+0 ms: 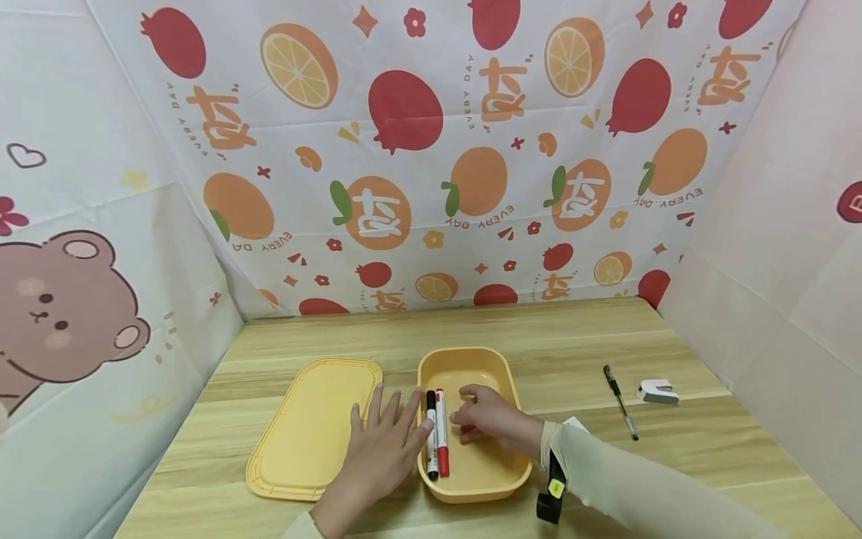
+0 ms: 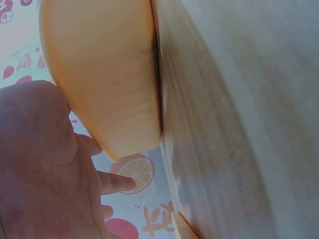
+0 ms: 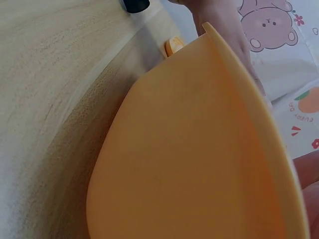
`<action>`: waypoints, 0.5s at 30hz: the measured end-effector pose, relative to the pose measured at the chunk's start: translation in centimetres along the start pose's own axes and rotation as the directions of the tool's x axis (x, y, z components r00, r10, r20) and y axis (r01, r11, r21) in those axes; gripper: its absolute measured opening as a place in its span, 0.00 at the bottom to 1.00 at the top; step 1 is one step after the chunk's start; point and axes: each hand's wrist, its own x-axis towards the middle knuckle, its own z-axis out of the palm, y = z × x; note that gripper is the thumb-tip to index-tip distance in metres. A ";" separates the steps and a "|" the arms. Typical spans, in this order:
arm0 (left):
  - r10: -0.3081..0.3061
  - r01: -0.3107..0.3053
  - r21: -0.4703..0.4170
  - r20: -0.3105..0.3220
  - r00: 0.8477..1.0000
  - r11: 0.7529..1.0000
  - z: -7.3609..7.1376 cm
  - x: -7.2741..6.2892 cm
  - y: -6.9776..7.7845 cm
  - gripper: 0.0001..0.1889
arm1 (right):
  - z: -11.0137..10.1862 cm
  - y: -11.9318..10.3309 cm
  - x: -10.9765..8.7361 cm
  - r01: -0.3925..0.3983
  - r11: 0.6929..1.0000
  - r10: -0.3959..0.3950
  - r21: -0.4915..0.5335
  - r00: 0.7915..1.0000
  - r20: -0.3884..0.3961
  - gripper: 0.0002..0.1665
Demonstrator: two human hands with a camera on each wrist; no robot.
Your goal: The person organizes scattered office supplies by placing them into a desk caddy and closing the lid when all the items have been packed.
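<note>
A yellow plastic box (image 1: 474,479) stands on the table, its side wall (image 2: 107,74) large in the left wrist view. Inside, along its left wall, lie a black-capped marker (image 1: 432,438) and a red-capped marker (image 1: 441,434) side by side. My left hand (image 1: 384,449) is spread flat at the left rim, its thumb side touching the box near the markers. Reaching over the right wall, my right hand (image 1: 490,415) has curled fingers low in the box around a small red object (image 1: 471,433). Most of that object is hidden, so its kind is unclear.
The yellow lid (image 1: 313,427) lies flat left of the box. On the right are a black pen (image 1: 621,404) and a small white-and-grey stapler-like item (image 1: 658,391). A white item (image 1: 575,424) shows partly behind the right forearm. Printed cloth walls enclose the table.
</note>
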 end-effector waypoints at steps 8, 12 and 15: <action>-0.005 0.005 -0.009 0.012 1.000 1.000 0.0 0.0 0.0 0.35 | 0.0 -0.3 0.1 -0.005 1.000 0.005 -0.017 1.000 0.006 0.43; -0.001 0.001 -0.004 0.010 1.000 1.000 0.0 0.0 0.0 0.35 | -0.2 -0.6 0.1 0.024 0.995 -0.022 -0.101 1.000 0.014 0.41; -0.002 0.002 -0.007 0.013 1.000 1.000 -0.1 0.0 0.0 0.34 | -0.3 -0.9 0.0 0.083 0.960 -0.077 -0.267 0.997 0.032 0.39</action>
